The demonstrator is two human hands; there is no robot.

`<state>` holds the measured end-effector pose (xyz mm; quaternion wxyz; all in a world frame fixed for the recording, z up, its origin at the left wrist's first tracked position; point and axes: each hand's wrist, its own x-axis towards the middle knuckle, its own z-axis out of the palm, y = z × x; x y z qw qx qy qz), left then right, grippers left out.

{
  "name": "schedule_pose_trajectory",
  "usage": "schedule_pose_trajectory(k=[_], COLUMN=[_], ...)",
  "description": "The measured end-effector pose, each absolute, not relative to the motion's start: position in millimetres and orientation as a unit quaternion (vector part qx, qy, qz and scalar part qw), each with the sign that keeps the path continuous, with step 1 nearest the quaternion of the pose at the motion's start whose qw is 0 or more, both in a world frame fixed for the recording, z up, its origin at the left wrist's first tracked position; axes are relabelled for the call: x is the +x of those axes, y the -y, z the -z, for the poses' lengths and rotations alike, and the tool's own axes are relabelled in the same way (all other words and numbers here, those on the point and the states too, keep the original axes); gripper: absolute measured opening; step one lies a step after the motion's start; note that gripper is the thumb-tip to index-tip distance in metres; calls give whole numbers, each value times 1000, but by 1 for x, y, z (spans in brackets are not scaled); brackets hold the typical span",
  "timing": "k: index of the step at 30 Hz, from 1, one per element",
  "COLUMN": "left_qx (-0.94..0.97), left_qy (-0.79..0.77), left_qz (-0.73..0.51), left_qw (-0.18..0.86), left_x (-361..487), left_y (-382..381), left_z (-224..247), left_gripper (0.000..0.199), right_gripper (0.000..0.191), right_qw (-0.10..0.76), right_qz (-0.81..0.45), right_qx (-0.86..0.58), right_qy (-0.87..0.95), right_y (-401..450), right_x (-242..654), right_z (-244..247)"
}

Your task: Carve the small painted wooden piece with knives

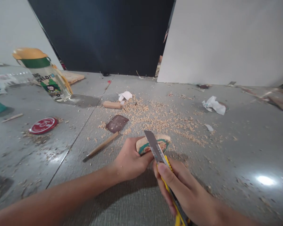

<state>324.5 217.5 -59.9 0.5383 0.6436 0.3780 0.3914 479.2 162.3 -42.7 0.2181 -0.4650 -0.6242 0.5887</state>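
My left hand (129,161) grips a small painted wooden piece (164,140), pale wood with green and red marks on its face. My right hand (181,188) holds a yellow utility knife (159,155) with its long metal blade extended, the blade lying across the wooden piece. Both hands hover low over the grey floor (226,163). Wood shavings (160,119) are spread just beyond the hands.
A thin wooden stick (101,146), a brown sandpaper square (117,123) and a wooden block (112,104) lie ahead left. A red round lid (43,125) and a clear bottle (46,75) are at the left. Crumpled paper (213,105) lies right, white boards behind.
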Motion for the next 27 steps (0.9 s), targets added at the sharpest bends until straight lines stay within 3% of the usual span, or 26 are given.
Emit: schedule_pose_trajectory(k=[7, 12, 19, 27], left_qx=[602, 581, 655, 725], left_qy=[-374, -355, -377, -394], left_qz=[-427, -467, -430, -361], left_qw=[562, 564, 494, 434], left_x=[324, 318, 319, 318], left_y=[-222, -235, -229, -224], left_z=[60, 63, 62, 60], left_gripper=[12, 26, 10, 14], right_gripper=[53, 50, 54, 50], right_qw=[207, 145, 243, 246], right_qz=[-599, -632, -582, -574], right_qx=[-481, -478, -482, -470], right_qy=[606, 593, 608, 623], right_y=[-156, -146, -159, -162], right_x=[480, 476, 480, 480], right_z=[46, 43, 42, 45])
